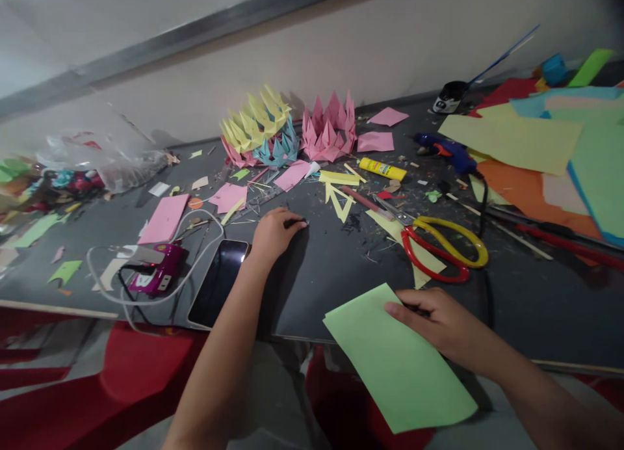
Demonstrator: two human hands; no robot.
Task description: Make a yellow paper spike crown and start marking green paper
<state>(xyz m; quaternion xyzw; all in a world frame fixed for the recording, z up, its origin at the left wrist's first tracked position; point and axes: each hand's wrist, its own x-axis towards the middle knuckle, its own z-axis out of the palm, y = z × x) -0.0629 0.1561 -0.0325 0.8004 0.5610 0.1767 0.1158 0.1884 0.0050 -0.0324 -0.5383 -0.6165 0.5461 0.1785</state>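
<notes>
My right hand (441, 323) grips a folded sheet of green paper (400, 365) by its upper right edge, thumb on top. The sheet hangs over the table's front edge. On the dark tabletop rests my left hand (277, 232), its fingers curled and drawn together near the tips; whatever they may hold is too small to make out. A smartphone (219, 284) with a dark screen lies beside my left wrist. Scissors (439, 245) with one red and one yellow handle lie just beyond my right hand, over yellow paper scraps (390, 225).
Folded paper crowns, one yellow (256, 121) and one pink (331, 131), stand by the wall. A glue stick (383, 169), a blue glue gun (448, 152) and coloured sheets (511, 141) lie to the right. Leftward are a purple box with cables (158, 268) and a plastic bag (107, 164).
</notes>
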